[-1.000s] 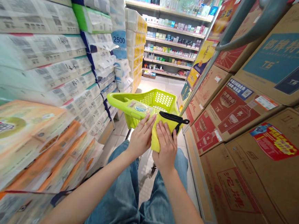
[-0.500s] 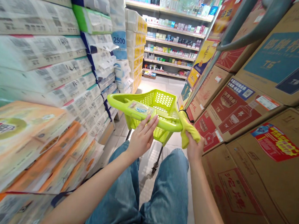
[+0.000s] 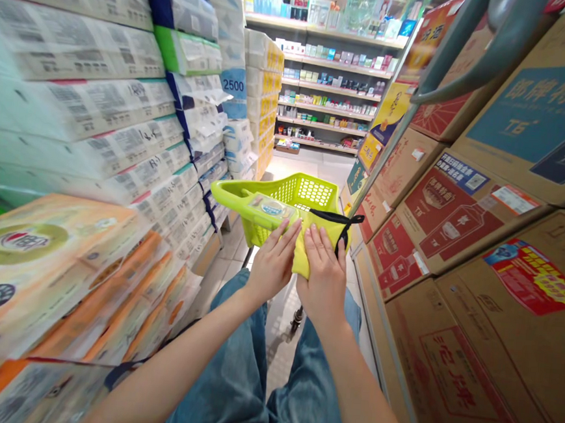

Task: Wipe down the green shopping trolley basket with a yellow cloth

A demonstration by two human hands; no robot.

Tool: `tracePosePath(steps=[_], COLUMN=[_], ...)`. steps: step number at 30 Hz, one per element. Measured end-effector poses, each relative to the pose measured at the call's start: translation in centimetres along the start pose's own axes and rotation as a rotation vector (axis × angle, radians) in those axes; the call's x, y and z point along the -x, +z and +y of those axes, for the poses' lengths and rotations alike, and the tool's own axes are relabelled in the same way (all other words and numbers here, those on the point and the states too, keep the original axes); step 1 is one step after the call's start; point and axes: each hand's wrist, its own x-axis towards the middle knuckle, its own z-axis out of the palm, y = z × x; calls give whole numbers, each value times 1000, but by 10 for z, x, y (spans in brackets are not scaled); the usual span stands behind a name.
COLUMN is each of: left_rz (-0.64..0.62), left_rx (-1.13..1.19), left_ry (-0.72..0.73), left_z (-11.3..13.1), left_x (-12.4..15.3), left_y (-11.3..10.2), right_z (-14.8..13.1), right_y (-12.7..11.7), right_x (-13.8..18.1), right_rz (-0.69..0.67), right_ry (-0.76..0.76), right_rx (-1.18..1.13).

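A lime-green shopping cart [image 3: 258, 187] stands in front of my knees, its basket pierced with holes. My left hand [image 3: 272, 263] lies on the near side of its handle, fingers stretched out, beside a clear label panel [image 3: 273, 207]. Close to its right, my right hand [image 3: 323, 276] presses a yellow cloth [image 3: 333, 223] with black trim and a black loop against the handle. The right fingers lie along the cloth, which hides that part of the handle. The two hands almost touch.
Packaged paper goods [image 3: 139, 99] are stacked on the left, with orange packs [image 3: 129, 291] nearer me. Cardboard cartons [image 3: 482, 344] line the right, below a grey metal bar [image 3: 451, 52]. Shelves of small boxed products [image 3: 333, 62] stand at the aisle's end.
My right hand has brought the yellow cloth from the handle's right end leftward, beside my left hand. The left hand stays on the handle. The view has shifted slightly.
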Motion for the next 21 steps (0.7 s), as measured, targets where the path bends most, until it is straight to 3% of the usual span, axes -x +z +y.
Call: tracePosePath(steps=[5, 9, 13, 16, 21], left_rz=[-8, 3, 27, 18, 21], left_rx=[-63, -54, -47, -46, -38], left_ry=[20, 20, 10, 1, 2], left_z=[-6, -5, -4, -3, -2], left_x=[3, 4, 3, 3, 3], left_y=[-1, 1, 3, 4, 4], right_z=[26, 71, 99, 90, 26], right_y=[-14, -24, -24, -21, -12], right_x=[21, 23, 5, 3, 20], right_rz=[2, 118, 108, 130, 101], right_ry=[-45, 164, 398, 413, 178], right_rx=[-108, -436, -705, -641, -184])
